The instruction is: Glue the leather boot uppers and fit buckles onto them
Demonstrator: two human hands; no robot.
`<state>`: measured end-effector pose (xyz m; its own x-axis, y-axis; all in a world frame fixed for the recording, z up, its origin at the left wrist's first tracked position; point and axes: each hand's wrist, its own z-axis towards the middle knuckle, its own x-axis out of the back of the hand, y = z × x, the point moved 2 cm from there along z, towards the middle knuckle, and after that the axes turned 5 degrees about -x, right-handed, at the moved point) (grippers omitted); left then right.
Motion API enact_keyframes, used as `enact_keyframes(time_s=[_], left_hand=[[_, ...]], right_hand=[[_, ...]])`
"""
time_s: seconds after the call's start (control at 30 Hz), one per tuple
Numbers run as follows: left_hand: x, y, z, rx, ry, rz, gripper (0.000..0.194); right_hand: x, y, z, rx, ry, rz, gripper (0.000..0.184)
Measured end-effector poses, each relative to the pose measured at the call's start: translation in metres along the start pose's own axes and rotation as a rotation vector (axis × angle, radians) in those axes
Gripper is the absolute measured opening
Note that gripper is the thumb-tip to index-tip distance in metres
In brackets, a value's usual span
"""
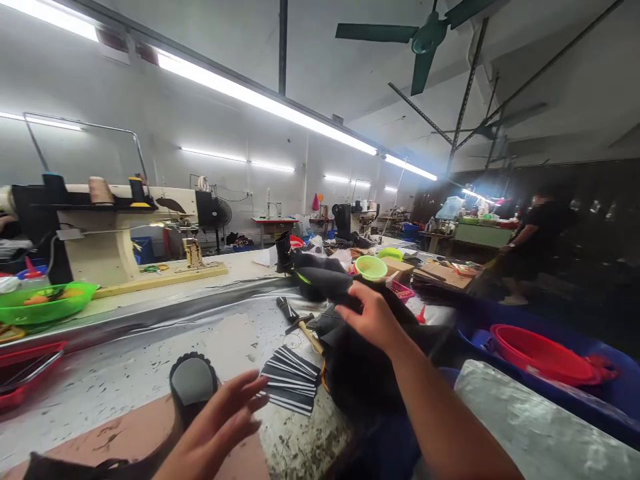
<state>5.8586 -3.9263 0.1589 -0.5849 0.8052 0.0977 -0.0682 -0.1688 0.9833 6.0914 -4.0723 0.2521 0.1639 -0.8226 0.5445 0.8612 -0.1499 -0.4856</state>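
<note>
the left hand [223, 417], fingers released, hangs beside the strips [293, 381] on the counter [235, 343]; farther right, the black piece [323, 283], probably light, pliable, best pinched by an edge, meets the right hand [373, 319], its fingers' grip impossible to tell.

This is a sewing workshop. A large sewing machine [125, 243] stands at the left with cones of thread [101, 191] on top, and more sewing machines [364, 219] stand further back. The desk [233, 333] in front is scuffed and spotted, and carries a hammer [312, 337], striped strips [290, 380] and a heap of black material [360, 363]. Long strip lights [270, 107] run overhead near a green ceiling fan [429, 37]. Another person [537, 233] stands in the dim part at the right.
</note>
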Motion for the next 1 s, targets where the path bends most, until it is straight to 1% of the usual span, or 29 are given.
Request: enact_keyframes(time_s=[0.03,0.07,0.1,0.13,0.17,0.23,0.27,0.3,0.33,0.37,0.4,0.43,0.47,0.5,0.53,0.6,0.63,0.67,0.7,0.77,0.83,0.87,0.9,0.93,0.97,1.0], left_hand=[[-0.01,0.004,0.007,0.069,0.012,-0.236,0.062],[-0.019,0.008,0.014,0.126,0.061,-0.434,0.072],[-0.026,0.011,0.021,0.149,0.08,-0.559,0.076],[-0.031,0.013,0.025,0.165,0.04,-0.665,0.075],[-0.032,0.014,0.028,0.177,0.035,-0.715,0.072],[-0.023,0.011,0.024,0.177,0.06,-0.703,0.059],[-0.015,0.01,0.019,0.164,0.099,-0.662,0.055],[-0.005,0.009,0.013,0.138,0.135,-0.609,0.056],[0.005,0.01,0.006,0.104,0.154,-0.558,0.059],[0.013,0.012,-0.001,0.07,0.15,-0.512,0.064],[0.02,0.015,-0.007,0.041,0.136,-0.472,0.067],[0.026,0.019,-0.012,0.016,0.126,-0.436,0.069],[0.03,0.022,-0.017,-0.004,0.128,-0.407,0.071],[0.033,0.025,-0.02,-0.018,0.142,-0.383,0.071],[0.035,0.027,-0.023,-0.031,0.17,-0.366,0.072],[0.038,0.028,-0.027,-0.038,0.239,-0.337,0.075],[0.039,0.028,-0.028,-0.031,0.269,-0.324,0.075],[0.039,0.027,-0.03,-0.017,0.291,-0.315,0.075],[0.039,0.025,-0.031,0.0,0.305,-0.317,0.076],[0.037,0.023,-0.033,0.044,0.328,-0.349,0.077],[0.033,0.022,-0.033,0.088,0.381,-0.401,0.074],[0.031,0.023,-0.033,0.107,0.425,-0.424,0.07],[0.029,0.023,-0.032,0.127,0.467,-0.443,0.063],[0.027,0.024,-0.032,0.142,0.506,-0.459,0.055],[0.025,0.025,-0.032,0.157,0.536,-0.475,0.048],[0.024,0.025,-0.032,0.173,0.553,-0.488,0.042]], right_hand=[[-0.012,-0.022,-0.019,0.121,-0.027,0.017,0.015],[-0.025,-0.04,-0.04,0.202,-0.077,0.04,0.012],[-0.038,-0.055,-0.06,0.273,-0.137,0.064,0.011],[-0.05,-0.067,-0.079,0.337,-0.208,0.061,0.009],[-0.06,-0.076,-0.096,0.393,-0.26,0.029,0.009],[-0.07,-0.089,-0.123,0.539,-0.38,0.007,0.016],[-0.069,-0.093,-0.132,0.617,-0.429,0.055,0.017],[-0.065,-0.096,-0.137,0.677,-0.467,0.144,0.016],[-0.057,-0.099,-0.137,0.699,-0.458,0.252,0.013],[-0.049,-0.1,-0.133,0.679,-0.41,0.339,0.012],[-0.042,-0.098,-0.125,0.617,-0.334,0.375,0.013],[-0.036,-0.095,-0.113,0.518,-0.207,0.342,0.018],[-0.034,-0.089,-0.101,0.454,-0.139,0.231,0.026],[-0.036,-0.081,-0.087,0.405,-0.11,0.11,0.034],[-0.041,-0.072,-0.074,0.346,-0.144,0.001,0.043],[-0.053,-0.049,-0.053,0.186,-0.24,-0.136,0.055],[-0.058,-0.039,-0.047,0.115,-0.254,-0.174,0.058],[-0.061,-0.032,-0.044,0.075,-0.268,-0.193,0.062],[-0.063,-0.029,-0.046,0.057,-0.272,-0.209,0.067],[-0.067,-0.035,-0.063,0.105,-0.289,-0.24,0.083],[-0.075,-0.05,-0.093,0.216,-0.339,-0.276,0.106],[-0.082,-0.057,-0.111,0.296,-0.388,-0.274,0.115],[-0.09,-0.063,-0.128,0.352,-0.421,-0.259,0.12],[-0.099,-0.066,-0.143,0.377,-0.468,-0.249,0.112],[-0.106,-0.065,-0.155,0.345,-0.482,-0.231,0.097],[-0.111,-0.063,-0.162,0.282,-0.474,-0.203,0.077]])
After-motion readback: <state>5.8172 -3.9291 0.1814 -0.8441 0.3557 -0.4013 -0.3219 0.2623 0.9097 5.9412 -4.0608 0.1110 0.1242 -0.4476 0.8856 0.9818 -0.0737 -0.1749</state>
